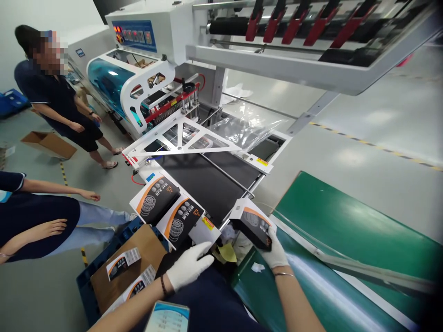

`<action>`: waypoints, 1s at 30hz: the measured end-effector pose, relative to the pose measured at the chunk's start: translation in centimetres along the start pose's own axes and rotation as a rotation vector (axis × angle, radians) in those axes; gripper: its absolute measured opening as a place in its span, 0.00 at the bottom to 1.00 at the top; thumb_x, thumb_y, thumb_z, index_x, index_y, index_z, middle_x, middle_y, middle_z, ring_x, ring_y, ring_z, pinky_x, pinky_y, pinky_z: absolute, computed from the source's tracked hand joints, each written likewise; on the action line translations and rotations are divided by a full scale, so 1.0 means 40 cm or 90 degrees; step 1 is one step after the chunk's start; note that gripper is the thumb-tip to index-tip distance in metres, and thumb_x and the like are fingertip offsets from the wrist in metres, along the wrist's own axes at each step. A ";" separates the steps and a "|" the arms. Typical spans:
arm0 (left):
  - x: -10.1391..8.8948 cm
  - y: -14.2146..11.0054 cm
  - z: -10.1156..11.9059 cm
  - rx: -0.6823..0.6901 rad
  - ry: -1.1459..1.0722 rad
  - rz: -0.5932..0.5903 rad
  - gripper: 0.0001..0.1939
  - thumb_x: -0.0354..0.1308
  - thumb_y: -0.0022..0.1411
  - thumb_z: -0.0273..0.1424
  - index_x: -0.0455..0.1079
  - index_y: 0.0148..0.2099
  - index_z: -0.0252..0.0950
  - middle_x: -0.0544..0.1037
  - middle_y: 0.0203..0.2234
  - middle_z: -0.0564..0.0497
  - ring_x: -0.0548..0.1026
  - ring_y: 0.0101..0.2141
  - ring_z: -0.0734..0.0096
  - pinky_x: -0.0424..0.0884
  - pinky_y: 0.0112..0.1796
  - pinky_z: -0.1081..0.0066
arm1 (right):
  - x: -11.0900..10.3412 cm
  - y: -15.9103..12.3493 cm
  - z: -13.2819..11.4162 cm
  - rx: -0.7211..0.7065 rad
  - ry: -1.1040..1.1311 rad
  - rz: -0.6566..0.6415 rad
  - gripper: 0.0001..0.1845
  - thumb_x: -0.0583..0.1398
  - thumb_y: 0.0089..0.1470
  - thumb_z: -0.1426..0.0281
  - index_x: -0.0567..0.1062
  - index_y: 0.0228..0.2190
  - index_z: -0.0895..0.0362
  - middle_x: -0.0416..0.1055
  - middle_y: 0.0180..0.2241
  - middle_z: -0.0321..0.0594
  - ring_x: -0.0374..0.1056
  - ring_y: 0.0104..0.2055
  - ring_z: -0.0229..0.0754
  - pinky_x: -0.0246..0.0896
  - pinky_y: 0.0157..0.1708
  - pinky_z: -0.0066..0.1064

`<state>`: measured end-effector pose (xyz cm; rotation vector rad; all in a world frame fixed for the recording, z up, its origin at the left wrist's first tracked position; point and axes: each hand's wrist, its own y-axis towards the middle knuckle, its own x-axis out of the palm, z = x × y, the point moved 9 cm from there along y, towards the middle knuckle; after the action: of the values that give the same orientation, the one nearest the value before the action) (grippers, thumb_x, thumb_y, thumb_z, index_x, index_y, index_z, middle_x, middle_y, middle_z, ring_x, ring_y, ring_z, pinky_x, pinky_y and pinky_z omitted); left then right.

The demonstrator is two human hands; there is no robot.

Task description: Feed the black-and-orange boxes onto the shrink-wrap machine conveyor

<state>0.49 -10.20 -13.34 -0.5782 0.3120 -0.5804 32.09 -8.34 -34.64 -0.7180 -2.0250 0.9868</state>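
Note:
My right hand (276, 250), in a white glove, grips a black, white and orange product box (252, 222) and holds it above the near end of the green conveyor belt (346, 230). My left hand (189, 266), also gloved, hovers with its fingers stretched out, holding nothing, just below two matching boxes. Those two boxes (156, 199) (180, 220) lie side by side on the white infeed edge of the wrapping machine, next to its black belt (207, 180).
A brown carton (114, 281) with more boxes sits in a blue crate at lower left. Clear film (245, 124) feeds over the machine (166, 60). Two other people stand at left: one at the machine, one close by with arms extended. A phone (168, 318) sits on my lap.

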 end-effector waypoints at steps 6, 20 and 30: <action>-0.124 -0.108 0.163 0.302 0.341 0.315 0.23 0.53 0.72 0.38 0.69 0.65 0.35 0.75 0.60 0.43 0.73 0.60 0.61 0.71 0.62 0.57 | -0.001 0.049 0.004 -0.010 0.059 -0.059 0.27 0.57 0.66 0.54 0.73 0.59 0.54 0.76 0.55 0.45 0.72 0.60 0.43 0.64 0.64 0.42; -0.203 -0.035 0.037 0.251 0.801 0.471 0.32 0.60 0.66 0.37 0.64 0.67 0.27 0.64 0.67 0.31 0.63 0.65 0.36 0.65 0.62 0.39 | 0.062 0.024 0.013 -0.044 0.168 -0.069 0.29 0.55 0.67 0.52 0.74 0.57 0.60 0.74 0.58 0.47 0.67 0.64 0.42 0.59 0.66 0.36; -0.198 -0.013 0.003 0.211 0.792 0.415 0.36 0.61 0.64 0.39 0.62 0.70 0.28 0.63 0.68 0.31 0.61 0.67 0.35 0.62 0.64 0.41 | 0.099 0.019 0.005 -0.098 0.071 -0.133 0.28 0.62 0.59 0.49 0.75 0.55 0.49 0.75 0.57 0.39 0.69 0.62 0.43 0.65 0.62 0.38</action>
<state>-6.00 -5.82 -12.02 0.2927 1.4813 -0.2726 29.86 -5.10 -33.82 -0.6123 -2.0448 0.6614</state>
